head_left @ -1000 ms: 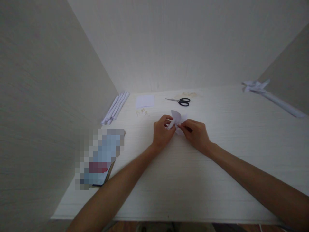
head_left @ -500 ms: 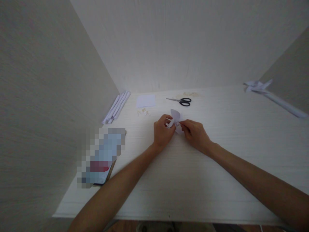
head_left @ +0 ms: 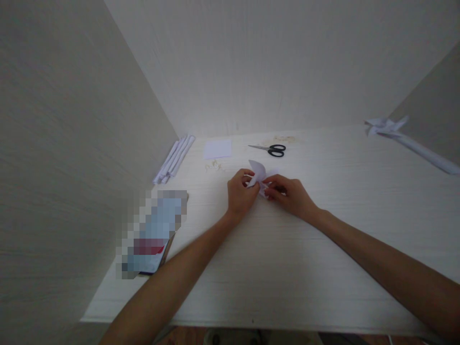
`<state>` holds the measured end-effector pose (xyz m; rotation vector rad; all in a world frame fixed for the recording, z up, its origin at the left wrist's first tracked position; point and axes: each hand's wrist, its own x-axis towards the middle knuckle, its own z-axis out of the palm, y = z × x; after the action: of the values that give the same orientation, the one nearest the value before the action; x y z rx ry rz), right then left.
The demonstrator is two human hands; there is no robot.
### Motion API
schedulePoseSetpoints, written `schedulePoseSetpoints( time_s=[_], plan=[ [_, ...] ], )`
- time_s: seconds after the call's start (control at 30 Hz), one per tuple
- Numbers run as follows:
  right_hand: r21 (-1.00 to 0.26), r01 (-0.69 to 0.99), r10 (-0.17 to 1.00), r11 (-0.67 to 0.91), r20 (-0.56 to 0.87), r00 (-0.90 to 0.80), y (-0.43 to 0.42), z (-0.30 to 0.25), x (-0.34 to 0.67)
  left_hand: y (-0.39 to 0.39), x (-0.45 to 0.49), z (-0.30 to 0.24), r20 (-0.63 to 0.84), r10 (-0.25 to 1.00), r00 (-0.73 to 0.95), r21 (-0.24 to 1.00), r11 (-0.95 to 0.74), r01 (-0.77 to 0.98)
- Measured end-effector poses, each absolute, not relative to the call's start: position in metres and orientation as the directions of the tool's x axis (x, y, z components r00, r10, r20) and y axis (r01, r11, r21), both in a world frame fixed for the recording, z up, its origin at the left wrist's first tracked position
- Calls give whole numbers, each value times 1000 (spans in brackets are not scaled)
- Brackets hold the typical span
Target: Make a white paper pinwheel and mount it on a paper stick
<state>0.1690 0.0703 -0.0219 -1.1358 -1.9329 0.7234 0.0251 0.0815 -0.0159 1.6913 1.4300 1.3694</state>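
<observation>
A small folded piece of white paper (head_left: 258, 171), with petal-like flaps, is held over the middle of the table. My left hand (head_left: 241, 193) is closed on its left side, thumb and fingers pinching near the centre. From the right, my right hand (head_left: 287, 192) has thumb and fingertips at the paper's centre and right edge, closed on it. The exact fold between the fingertips is hidden. Beyond the hands lie black-handled scissors (head_left: 275, 150), blades pointing left.
White paper rolls (head_left: 175, 160) lie by the left wall. A stack of square paper (head_left: 217, 149) and pale rubber bands (head_left: 214, 166) are nearby; more bands (head_left: 285, 139) lie behind the scissors. A blurred phone (head_left: 156, 235) is left, a paper flower on a rolled stem (head_left: 413, 146) right.
My right hand has shifted slightly and its fingers have spread a little along the paper. The paper has tilted slightly left, and a flap now shows behind the right fingers.
</observation>
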Motion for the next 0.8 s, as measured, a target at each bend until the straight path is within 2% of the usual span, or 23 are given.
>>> schedulePoseSetpoints(
  time_s=[0.5, 0.8],
  plan=[
    [-818, 371, 896, 440, 368, -250, 75, -22, 169, 81, 25, -16, 334, 940, -73, 892, -290, 347],
    [-798, 365, 875, 480, 408, -259, 76, -25, 169, 81, 26, -16, 329, 941, -75, 892, -284, 352]
  ],
)
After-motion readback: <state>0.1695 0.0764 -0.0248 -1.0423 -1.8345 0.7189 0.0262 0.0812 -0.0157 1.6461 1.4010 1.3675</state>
